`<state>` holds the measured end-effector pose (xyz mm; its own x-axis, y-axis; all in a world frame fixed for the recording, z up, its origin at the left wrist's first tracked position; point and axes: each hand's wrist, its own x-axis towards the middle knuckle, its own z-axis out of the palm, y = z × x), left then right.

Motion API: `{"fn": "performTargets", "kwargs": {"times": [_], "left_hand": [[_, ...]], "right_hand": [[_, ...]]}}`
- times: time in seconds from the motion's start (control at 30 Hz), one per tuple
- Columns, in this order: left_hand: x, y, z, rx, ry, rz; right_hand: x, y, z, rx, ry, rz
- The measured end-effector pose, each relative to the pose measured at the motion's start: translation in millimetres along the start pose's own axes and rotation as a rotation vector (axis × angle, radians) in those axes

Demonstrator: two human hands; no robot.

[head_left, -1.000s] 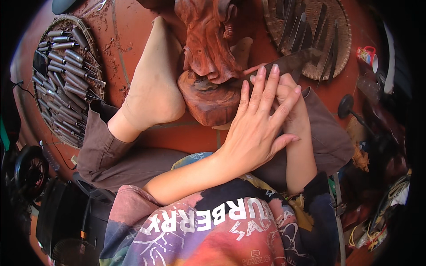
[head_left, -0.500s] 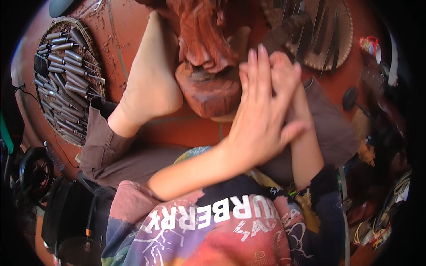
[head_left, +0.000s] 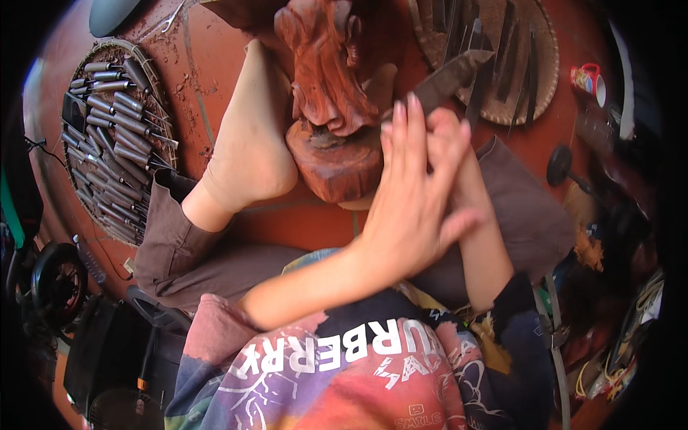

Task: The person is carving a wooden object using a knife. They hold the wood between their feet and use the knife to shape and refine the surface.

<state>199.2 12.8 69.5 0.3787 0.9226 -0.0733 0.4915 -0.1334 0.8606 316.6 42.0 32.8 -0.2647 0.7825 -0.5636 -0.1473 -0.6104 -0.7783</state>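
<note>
A reddish-brown wood carving (head_left: 322, 61) with folded, flowing shapes stands on a rounded block base (head_left: 337, 168) between my feet. My left hand (head_left: 408, 186) has its fingers stretched out straight, laid against my right hand, with the thumb apart. My right hand (head_left: 450, 132) is curled closed beside the base, partly hidden behind the left. From behind the fingers a flat, dark, blade-like tool (head_left: 451, 77) slants up to the right; its grip end is covered. My bare left foot (head_left: 247, 143) rests against the left side of the base.
On the left lies a round basket (head_left: 170, 107) full of dark-handled carving tools. A woven tray (head_left: 548, 54) with long dark tools is at the far right, near a red-and-white mug (head_left: 589, 82). Wood chips (head_left: 188, 82) litter the tiled floor.
The view has shifted, so the carving and trays sit lower in the picture. Both hands stay together, slightly lower; the blurred blade-like tool now shows sharply.
</note>
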Motion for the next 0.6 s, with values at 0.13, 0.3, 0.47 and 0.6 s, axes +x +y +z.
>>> {"fn": "performTargets", "kwargs": {"times": [0.13,0.3,0.47,0.6], "left_hand": [[6,-15,6,-0.084,0.024,0.001],[1,5,-10,-0.033,-0.063,-0.023],[7,-13,7,-0.101,-0.003,-0.034],[0,10,-16,-0.048,-0.107,-0.032]], "right_hand": [[11,-2,-4,0.066,-0.013,0.012],[0,-1,3,0.000,0.019,-0.006],[14,-1,-3,0.069,0.020,0.011],[-7,-3,6,-0.012,0.063,0.009]]}}
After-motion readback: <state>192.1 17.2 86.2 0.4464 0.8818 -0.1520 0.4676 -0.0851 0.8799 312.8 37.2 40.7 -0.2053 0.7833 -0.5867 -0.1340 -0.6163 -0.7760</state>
